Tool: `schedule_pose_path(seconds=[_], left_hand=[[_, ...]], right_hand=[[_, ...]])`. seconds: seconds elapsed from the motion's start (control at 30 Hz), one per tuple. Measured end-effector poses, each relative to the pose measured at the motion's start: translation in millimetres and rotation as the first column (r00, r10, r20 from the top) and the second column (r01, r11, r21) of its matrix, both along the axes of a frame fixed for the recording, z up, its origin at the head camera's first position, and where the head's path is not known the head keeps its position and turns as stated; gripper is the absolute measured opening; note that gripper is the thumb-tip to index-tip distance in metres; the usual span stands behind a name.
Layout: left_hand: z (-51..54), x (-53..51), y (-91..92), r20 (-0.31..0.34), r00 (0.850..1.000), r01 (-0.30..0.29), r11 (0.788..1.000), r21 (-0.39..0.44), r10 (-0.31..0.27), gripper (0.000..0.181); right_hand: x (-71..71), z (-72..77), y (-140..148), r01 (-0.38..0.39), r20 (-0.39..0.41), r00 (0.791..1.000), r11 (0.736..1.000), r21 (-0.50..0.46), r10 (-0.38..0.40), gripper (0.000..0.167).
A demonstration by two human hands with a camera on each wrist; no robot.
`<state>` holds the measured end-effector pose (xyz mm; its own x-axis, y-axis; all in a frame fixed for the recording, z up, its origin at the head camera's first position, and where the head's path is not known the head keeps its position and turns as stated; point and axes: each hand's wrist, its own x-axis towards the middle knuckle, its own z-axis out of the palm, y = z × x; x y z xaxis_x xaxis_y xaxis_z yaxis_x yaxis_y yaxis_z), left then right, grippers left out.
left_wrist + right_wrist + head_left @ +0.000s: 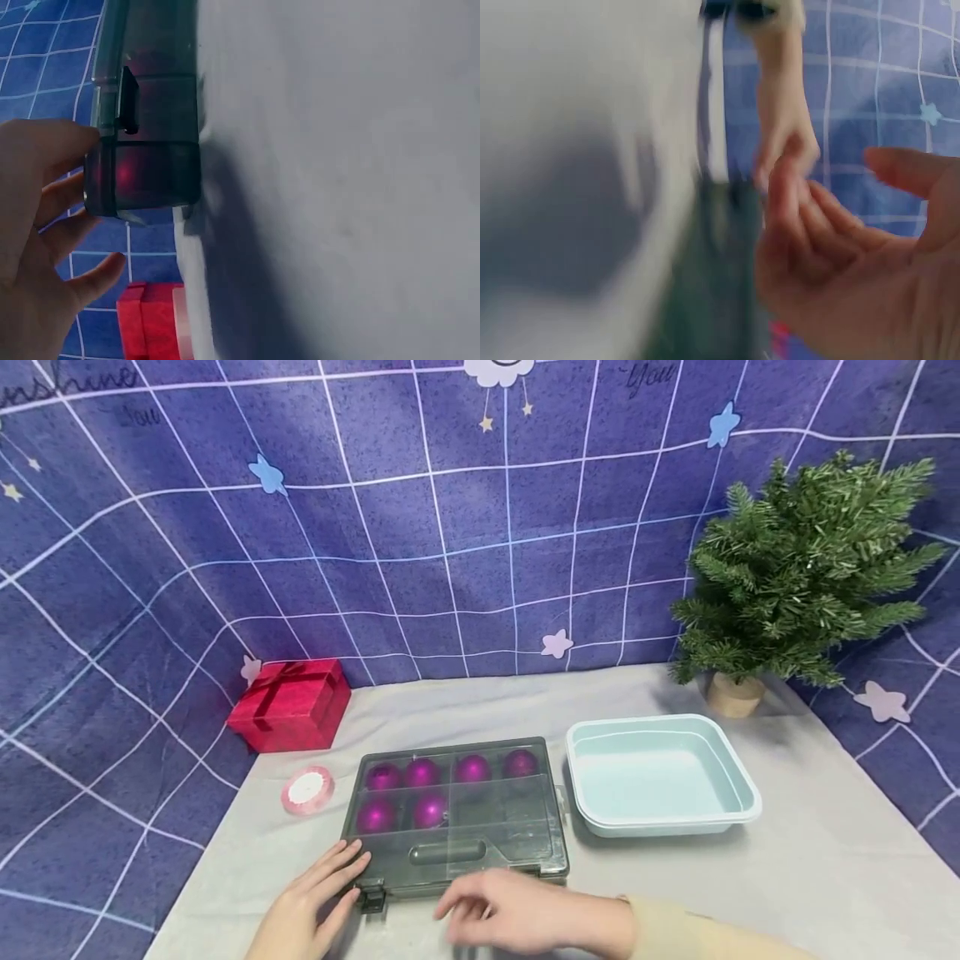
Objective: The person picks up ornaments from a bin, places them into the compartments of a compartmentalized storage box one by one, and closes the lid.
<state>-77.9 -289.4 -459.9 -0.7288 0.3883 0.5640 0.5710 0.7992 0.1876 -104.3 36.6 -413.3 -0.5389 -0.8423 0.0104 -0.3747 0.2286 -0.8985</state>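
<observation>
A dark translucent divided case [495, 852] lies on the table with its lid down. Several shiny purple balls [473, 768] show through the lid, in the back row and the left of the middle row. My left hand [303, 902] rests its extended fingers on the case's front left corner, with the thumb near the black latch [372, 896]. In front of the case hovers my right hand [517, 910], blurred, its fingers loosely bent and holding nothing. The right wrist view shows the same hand [840, 262] beside the case's blurred edge.
Right of the case stands a pale blue tray [663, 820]. Behind it is a small artificial fir tree [802, 568] on a wooden base. A red gift box [288, 706] and a pink ribbon roll [307, 790] lie at the left. A blue grid-patterned cloth [465, 552] hangs behind.
</observation>
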Motion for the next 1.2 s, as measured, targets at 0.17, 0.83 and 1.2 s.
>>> schedule_pose_path(seconds=[0.17,0.83,1.2], left_hand=[[1.0,0.2,0.8,0.02,0.999,-0.036,0.999,-0.001,0.036,0.058],[2.8,2.3,3.6,0.049,0.995,-0.084,0.996,-0.013,0.084,0.054],[7.1,2.9,3.8,0.073,0.995,-0.072,0.997,0.015,0.071,0.053]], right_hand=[[3.9,-23.8,-41,-0.053,0.655,0.744,0.988,-0.142,0.134,0.039],[2.6,-55.9,-93,0.089,0.9,0.369,0.955,-0.284,0.233,0.062],[7.9,-55.5,-88,0.105,0.833,0.504,0.941,-0.321,0.228,0.059]])
